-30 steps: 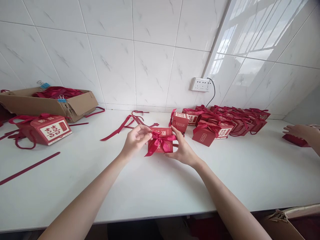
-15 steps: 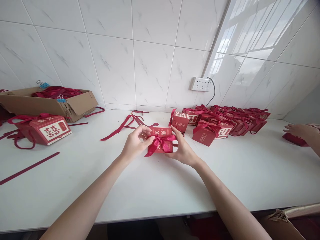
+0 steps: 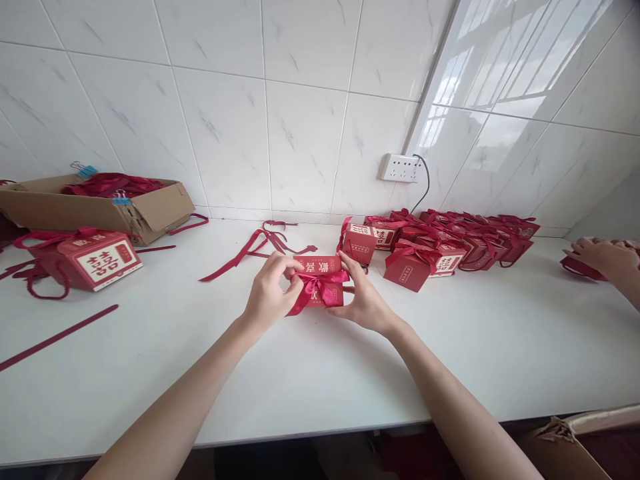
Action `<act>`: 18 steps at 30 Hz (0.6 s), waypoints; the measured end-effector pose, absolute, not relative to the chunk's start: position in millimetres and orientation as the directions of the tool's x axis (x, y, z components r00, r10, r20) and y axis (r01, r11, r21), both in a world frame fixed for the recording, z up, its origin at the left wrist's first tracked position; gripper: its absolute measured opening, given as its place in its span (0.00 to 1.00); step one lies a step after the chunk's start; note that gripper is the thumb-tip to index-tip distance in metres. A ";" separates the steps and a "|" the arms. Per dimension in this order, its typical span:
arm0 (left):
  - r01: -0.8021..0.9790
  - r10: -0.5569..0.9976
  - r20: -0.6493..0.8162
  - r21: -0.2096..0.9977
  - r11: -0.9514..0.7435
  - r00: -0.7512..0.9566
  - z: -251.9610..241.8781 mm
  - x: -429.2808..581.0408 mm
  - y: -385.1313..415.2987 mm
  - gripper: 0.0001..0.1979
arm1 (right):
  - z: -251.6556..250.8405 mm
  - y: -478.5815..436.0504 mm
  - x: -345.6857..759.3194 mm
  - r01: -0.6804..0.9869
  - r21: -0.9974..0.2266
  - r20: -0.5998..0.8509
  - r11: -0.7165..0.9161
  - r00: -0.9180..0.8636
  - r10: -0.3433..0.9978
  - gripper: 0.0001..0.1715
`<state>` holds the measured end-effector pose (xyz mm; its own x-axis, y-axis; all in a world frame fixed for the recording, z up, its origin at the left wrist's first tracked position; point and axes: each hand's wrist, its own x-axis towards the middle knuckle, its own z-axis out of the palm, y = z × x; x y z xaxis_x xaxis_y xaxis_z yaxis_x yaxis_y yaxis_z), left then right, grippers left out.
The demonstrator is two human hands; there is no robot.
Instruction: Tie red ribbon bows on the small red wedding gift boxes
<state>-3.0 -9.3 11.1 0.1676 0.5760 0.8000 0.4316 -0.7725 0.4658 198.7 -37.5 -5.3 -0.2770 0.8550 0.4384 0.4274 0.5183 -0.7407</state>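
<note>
A small red gift box (image 3: pixel 327 264) with gold characters rests on the white table between my hands. A shiny red ribbon bow (image 3: pixel 323 289) is tied across its top. My left hand (image 3: pixel 273 287) pinches the bow's left side between thumb and fingers. With thumb and forefinger spread, my right hand (image 3: pixel 361 297) grips the right end of the box. Behind my left hand lie loose dark red ribbons (image 3: pixel 250 248).
Several finished-looking red boxes (image 3: pixel 410 270) crowd the back right by a wall socket (image 3: pixel 400 168). At left stand a cardboard box (image 3: pixel 160 207) of ribbons and another red box (image 3: pixel 85 263). Another person's hands (image 3: pixel 600 255) hold a red box at far right.
My left fingers have shifted slightly left and down along the bow, pulling its left side. My right hand stays on the box. The other person's hands have moved slightly left.
</note>
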 end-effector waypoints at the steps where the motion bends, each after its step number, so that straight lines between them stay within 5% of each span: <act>1: 0.415 0.597 0.788 0.499 -0.761 0.147 11.6 -3.0 -9.5 0.07 | -5.3 -37.5 198.5 0.427 -0.740 0.441 0.520 -0.277 0.854 0.56; 10: 0.198 0.876 0.451 0.855 -0.479 0.173 22.3 -6.1 -11.1 0.04 | -7.8 -35.5 201.1 0.419 -0.761 0.416 0.495 -0.270 0.868 0.58; 18: -0.098 0.885 0.388 0.922 -0.376 0.258 26.6 -9.9 -8.7 0.05 | -3.0 -37.8 200.0 0.422 -0.780 0.390 0.461 -0.247 0.887 0.57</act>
